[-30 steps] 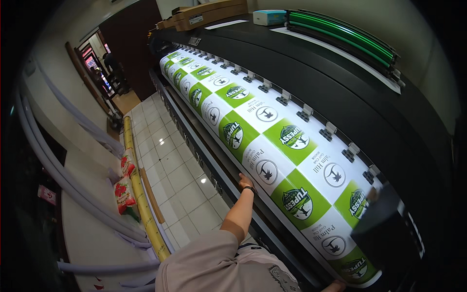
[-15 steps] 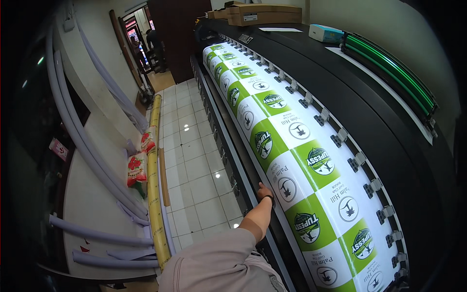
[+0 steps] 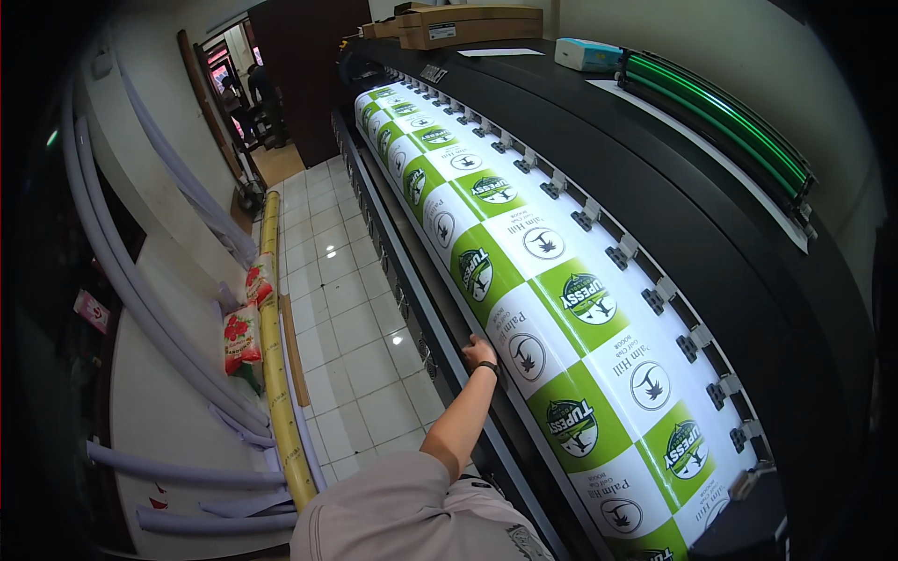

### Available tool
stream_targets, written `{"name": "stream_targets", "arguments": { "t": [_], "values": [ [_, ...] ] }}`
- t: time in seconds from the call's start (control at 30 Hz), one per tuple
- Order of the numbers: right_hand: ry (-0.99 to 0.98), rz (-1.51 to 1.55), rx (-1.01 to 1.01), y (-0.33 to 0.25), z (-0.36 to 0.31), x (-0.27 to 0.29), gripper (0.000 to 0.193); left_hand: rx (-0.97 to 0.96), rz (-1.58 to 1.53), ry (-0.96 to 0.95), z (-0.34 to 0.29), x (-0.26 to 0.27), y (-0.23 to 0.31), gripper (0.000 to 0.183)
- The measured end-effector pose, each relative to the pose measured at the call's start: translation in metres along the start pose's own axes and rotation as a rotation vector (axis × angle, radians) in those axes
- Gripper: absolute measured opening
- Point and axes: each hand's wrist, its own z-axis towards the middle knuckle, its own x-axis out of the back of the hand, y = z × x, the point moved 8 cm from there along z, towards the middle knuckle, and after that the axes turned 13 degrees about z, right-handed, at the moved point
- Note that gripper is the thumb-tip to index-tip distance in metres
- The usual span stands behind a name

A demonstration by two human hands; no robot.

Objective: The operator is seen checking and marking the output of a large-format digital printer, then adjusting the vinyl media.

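A long printed banner sheet (image 3: 561, 348), checked in green and white with round emblems, lies over the front of a large black wide-format printer (image 3: 645, 187). My left hand (image 3: 480, 352), with a dark band on its wrist, is at the sheet's left edge, beside the printer's long dark front rail (image 3: 412, 280). Its fingers look curled in and the thumb points up. Whether they pinch the sheet's edge is hidden. My right hand is out of view. Along the sheet's right side runs a row of small grey and black pinch rollers (image 3: 622, 251).
Left of the tiled floor (image 3: 346, 346) lie a yellow tube (image 3: 271, 374), red-and-white bags (image 3: 241, 338) and pale lilac tubes (image 3: 196, 465). On the printer are a cardboard box (image 3: 472, 25), a tissue pack (image 3: 586, 54) and a green-lit device (image 3: 716, 117). People stand beyond the doorway.
The view has shifted, so the scene sits further left. My left hand stays by the sheet's left edge, with its fingers more curled. A dark block now shows over the sheet at lower right.
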Motion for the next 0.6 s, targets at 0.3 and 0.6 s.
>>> {"name": "stream_targets", "arguments": {
  "t": [0.3, 0.6],
  "values": [
    [0.005, -0.017, 0.039, -0.008, 0.002, 0.0, 0.044, -0.885, 0.048, 0.266, -0.039, 0.096, 0.097, 0.053],
    [0.01, 0.006, 0.044, -0.002, 0.0, -0.004, 0.045, -0.733, 0.471, 0.158, 0.002, 0.108, 0.028, 0.095]
  ]
}}
